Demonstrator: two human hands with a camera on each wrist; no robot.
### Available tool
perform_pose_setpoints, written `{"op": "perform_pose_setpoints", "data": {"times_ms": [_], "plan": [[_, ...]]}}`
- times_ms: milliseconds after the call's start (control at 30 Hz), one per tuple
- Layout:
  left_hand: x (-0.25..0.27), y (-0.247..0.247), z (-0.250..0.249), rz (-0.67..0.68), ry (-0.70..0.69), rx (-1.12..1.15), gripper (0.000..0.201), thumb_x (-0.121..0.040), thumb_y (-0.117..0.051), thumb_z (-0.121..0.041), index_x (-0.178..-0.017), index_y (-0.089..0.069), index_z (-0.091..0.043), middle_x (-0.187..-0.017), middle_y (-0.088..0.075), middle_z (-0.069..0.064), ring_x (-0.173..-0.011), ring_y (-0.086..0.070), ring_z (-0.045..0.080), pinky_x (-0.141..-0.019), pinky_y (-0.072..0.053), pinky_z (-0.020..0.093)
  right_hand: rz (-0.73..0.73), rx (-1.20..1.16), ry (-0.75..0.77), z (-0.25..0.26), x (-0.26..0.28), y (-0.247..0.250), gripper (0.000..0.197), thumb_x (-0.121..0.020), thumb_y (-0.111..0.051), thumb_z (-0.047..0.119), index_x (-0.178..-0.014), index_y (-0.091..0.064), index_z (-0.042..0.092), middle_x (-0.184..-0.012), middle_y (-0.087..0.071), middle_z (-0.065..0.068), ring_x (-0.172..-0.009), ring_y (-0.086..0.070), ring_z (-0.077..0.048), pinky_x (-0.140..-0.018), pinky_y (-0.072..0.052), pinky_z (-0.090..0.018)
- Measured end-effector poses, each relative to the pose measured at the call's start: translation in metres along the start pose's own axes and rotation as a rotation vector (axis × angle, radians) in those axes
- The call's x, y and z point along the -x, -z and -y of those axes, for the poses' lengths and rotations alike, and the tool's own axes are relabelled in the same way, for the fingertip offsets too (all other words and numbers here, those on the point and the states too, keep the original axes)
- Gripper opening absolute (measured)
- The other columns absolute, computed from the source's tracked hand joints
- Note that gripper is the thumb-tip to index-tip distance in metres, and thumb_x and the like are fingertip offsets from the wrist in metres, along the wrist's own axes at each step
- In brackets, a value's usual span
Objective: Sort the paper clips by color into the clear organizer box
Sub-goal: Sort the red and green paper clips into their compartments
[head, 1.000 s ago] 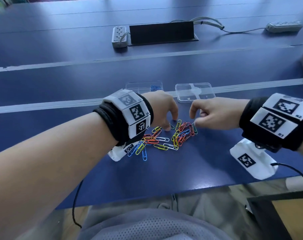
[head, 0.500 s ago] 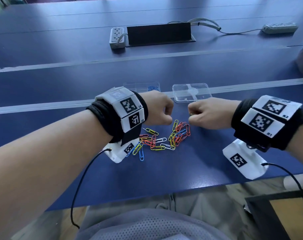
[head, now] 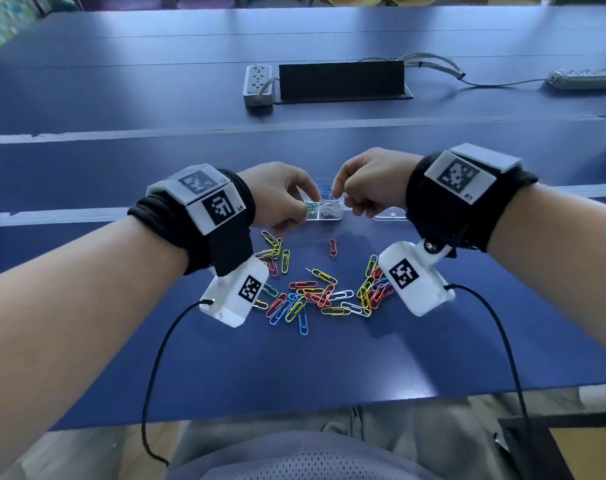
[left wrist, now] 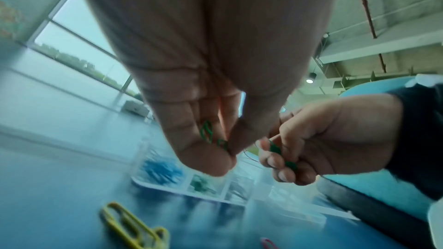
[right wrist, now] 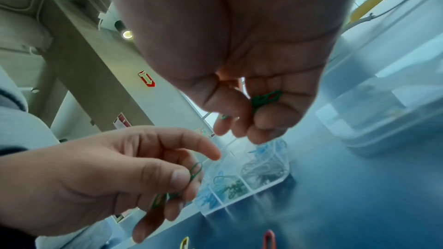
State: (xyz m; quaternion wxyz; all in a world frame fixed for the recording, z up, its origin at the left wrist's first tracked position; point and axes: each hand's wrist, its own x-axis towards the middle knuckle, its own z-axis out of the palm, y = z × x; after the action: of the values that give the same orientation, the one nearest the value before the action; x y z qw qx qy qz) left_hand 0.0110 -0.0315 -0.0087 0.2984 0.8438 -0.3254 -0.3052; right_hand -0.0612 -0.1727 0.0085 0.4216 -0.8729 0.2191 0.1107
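Observation:
The clear organizer box (head: 324, 213) lies beyond a loose pile of coloured paper clips (head: 322, 294). Its compartments hold blue clips (left wrist: 160, 171), green clips (left wrist: 203, 185) and silver clips (right wrist: 261, 171). Both hands hover just above the box. My left hand (head: 303, 204) pinches green paper clips (left wrist: 206, 132) between thumb and fingers. My right hand (head: 339, 199) keeps green paper clips (right wrist: 264, 98) curled in its palm. A single red clip (head: 332, 247) lies apart, near the box.
The box's clear lid (head: 390, 214) lies just right of the box, partly behind my right wrist. A black cable flap (head: 341, 79) and two power strips (head: 258, 83) sit far back. The table's front edge (head: 294, 407) is close to my body.
Both hands have left the clip pile and moved forward to just above the organizer box, carrying green clips. A red clip now lies apart from the pile.

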Motion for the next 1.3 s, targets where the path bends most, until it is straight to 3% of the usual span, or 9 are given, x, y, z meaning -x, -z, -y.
{"op": "perform_pose_setpoints", "data": {"times_ms": [67,200,300,433,600,700,767,1033,1300], "plan": [[0.000,0.008,0.004,-0.089,-0.005,-0.059,0.026,-0.082,-0.050,0.000,-0.089,-0.063,-0.022,-0.068,-0.062,0.001,-0.060,-0.060,0.023,-0.070,-0.055,0.032,-0.014,0.036,0.012,0.010,-0.009,-0.004,0.029,-0.083,-0.043,-0.003,-0.065,-0.058,0.015,-0.059,-0.052,-0.007,-0.051,-0.050,-0.020,-0.055,-0.049,-0.027],[-0.001,0.016,0.005,-0.235,0.004,-0.193,0.028,-0.081,-0.048,-0.004,-0.086,-0.066,-0.025,-0.070,-0.060,-0.009,-0.059,-0.062,0.014,-0.062,-0.050,0.022,-0.062,0.202,0.023,0.028,-0.020,-0.013,0.026,-0.082,-0.049,0.003,-0.082,-0.071,0.017,-0.061,-0.062,-0.002,-0.064,-0.061,-0.018,-0.079,-0.058,-0.032],[-0.004,0.018,0.006,-0.312,0.023,-0.245,0.033,-0.083,-0.046,-0.003,-0.096,-0.070,-0.022,-0.080,-0.063,-0.004,-0.071,-0.060,0.018,-0.069,-0.049,0.024,-0.070,0.257,0.016,0.039,-0.024,-0.017,0.028,-0.081,-0.052,0.003,-0.102,-0.071,0.007,-0.062,-0.061,-0.003,-0.060,-0.056,-0.016,-0.066,-0.051,-0.022],[-0.009,0.020,0.004,-0.327,0.030,-0.280,0.035,-0.083,-0.049,0.000,-0.102,-0.070,-0.020,-0.101,-0.069,0.003,-0.076,-0.056,0.018,-0.072,-0.046,0.022,-0.064,0.331,0.010,0.046,-0.027,-0.024,0.042,-0.075,-0.049,-0.001,-0.112,-0.067,0.003,-0.075,-0.062,-0.007,-0.068,-0.052,-0.016,-0.070,-0.049,-0.026],[-0.009,0.020,0.001,-0.336,0.045,-0.343,0.034,-0.084,-0.048,-0.001,-0.098,-0.070,-0.023,-0.089,-0.062,-0.001,-0.081,-0.055,0.017,-0.071,-0.039,0.021,-0.047,0.365,0.010,0.055,-0.022,-0.023,0.044,-0.073,-0.048,0.000,-0.113,-0.066,0.002,-0.073,-0.063,-0.008,-0.050,-0.049,-0.015,-0.046,-0.036,-0.017],[-0.010,0.019,-0.003,-0.293,0.031,-0.370,0.033,-0.083,-0.048,0.000,-0.091,-0.066,-0.027,-0.098,-0.068,0.002,-0.097,-0.062,0.022,-0.074,-0.041,0.023,-0.040,0.300,0.010,0.056,-0.024,-0.022,0.039,-0.081,-0.045,-0.002,-0.114,-0.064,0.003,-0.085,-0.072,-0.015,-0.067,-0.066,-0.024,-0.068,-0.058,-0.034],[-0.010,0.016,-0.006,-0.292,0.002,-0.400,0.033,-0.083,-0.049,-0.001,-0.097,-0.068,-0.024,-0.107,-0.069,0.005,-0.104,-0.062,0.024,-0.081,-0.046,0.028,-0.039,0.245,0.034,0.055,-0.025,-0.020,0.031,-0.084,-0.047,-0.001,-0.109,-0.065,0.004,-0.098,-0.073,-0.020,-0.083,-0.070,-0.029,-0.084,-0.058,-0.043],[-0.023,0.003,-0.021,-0.168,-0.100,-0.568,0.042,-0.078,-0.047,0.007,-0.100,-0.069,-0.021,-0.103,-0.068,0.002,-0.097,-0.064,0.023,-0.084,-0.050,0.027,-0.112,0.208,0.002,0.025,-0.015,-0.003,0.038,-0.080,-0.047,0.004,-0.113,-0.063,0.010,-0.090,-0.064,-0.014,-0.093,-0.070,-0.037,-0.078,-0.058,-0.052],[-0.027,-0.002,-0.026,-0.175,-0.117,-0.645,0.045,-0.077,-0.050,0.005,-0.108,-0.067,-0.022,-0.114,-0.063,0.005,-0.102,-0.059,0.023,-0.089,-0.051,0.035,-0.093,0.190,-0.011,0.008,-0.007,0.008,0.048,-0.081,-0.041,0.002,-0.125,-0.055,0.018,-0.103,-0.055,-0.005,-0.089,-0.070,-0.036,-0.076,-0.059,-0.051]]}}
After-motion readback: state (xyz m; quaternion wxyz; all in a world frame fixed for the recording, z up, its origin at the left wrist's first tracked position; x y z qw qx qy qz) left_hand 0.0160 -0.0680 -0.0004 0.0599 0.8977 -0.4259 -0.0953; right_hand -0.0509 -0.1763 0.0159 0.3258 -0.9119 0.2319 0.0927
